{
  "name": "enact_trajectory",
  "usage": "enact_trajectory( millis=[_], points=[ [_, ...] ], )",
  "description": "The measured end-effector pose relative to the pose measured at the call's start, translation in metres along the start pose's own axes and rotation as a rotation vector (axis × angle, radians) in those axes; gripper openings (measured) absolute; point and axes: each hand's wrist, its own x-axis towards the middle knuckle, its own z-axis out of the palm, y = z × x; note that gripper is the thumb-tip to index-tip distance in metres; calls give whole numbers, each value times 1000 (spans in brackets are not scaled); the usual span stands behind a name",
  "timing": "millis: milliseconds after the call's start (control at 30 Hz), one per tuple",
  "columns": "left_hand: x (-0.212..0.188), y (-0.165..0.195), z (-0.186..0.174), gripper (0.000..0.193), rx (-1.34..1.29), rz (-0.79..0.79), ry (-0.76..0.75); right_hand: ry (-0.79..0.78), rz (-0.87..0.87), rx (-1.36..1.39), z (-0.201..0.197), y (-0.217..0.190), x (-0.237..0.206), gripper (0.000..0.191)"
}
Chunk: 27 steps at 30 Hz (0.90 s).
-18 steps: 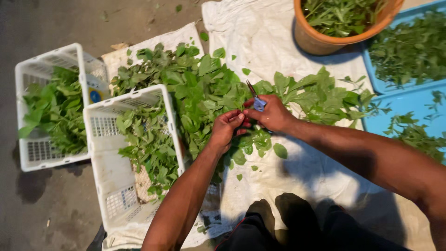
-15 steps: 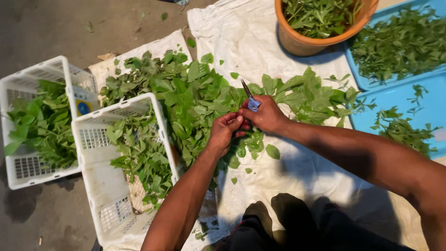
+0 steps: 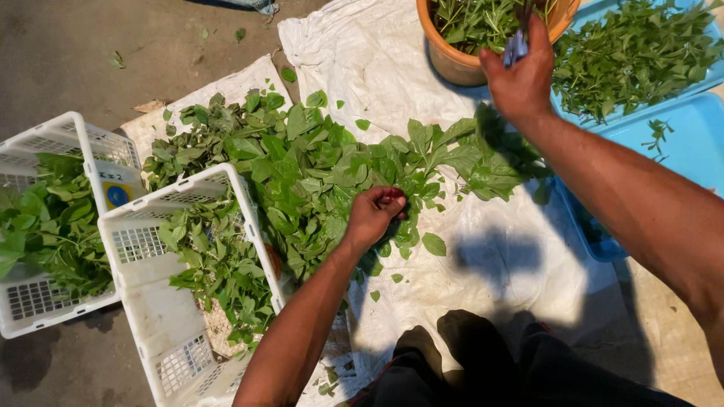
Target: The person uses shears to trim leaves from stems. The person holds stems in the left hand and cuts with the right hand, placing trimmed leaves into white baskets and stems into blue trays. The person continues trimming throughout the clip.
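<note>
Heap of broad, smooth green leafy stems spread on crumpled white woven sheet on the floor. Left hand fisted on stems at heap's near edge. Right hand closed on small bluish tool over round orange clay pot of greens. White lattice plastic crates and blue plastic trays hold leaves.

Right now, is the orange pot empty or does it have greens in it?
It holds greens: leafy stems fill the orange pot up to its rim, beneath the right hand.

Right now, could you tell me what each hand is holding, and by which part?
The left hand pinches leafy stems at their cut ends. The right hand grips a small bluish tool over the orange pot; which part is hidden.
</note>
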Motion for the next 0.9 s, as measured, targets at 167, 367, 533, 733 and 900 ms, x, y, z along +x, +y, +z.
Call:
enact_trajectory(
  millis=[167, 367, 533, 733, 900],
  points=[
    [-2, -4, 12, 17, 405, 38, 154, -604, 581, -191, -2, -19, -79, 42],
    [23, 15, 53, 23, 666, 180, 207, -805, 565, -418, 8, -18, -97, 68],
    [55, 18, 78, 29, 867, 108, 180, -849, 542, -538, 8, -13, -98, 28],
    [58, 4, 79, 18, 497, 185, 275, -706, 501, -437, -12, -30, -88, 33],
    [41, -2, 51, 20, -193, -12, 178, -315, 625, -40, -19, -53, -72, 47]
  ],
)
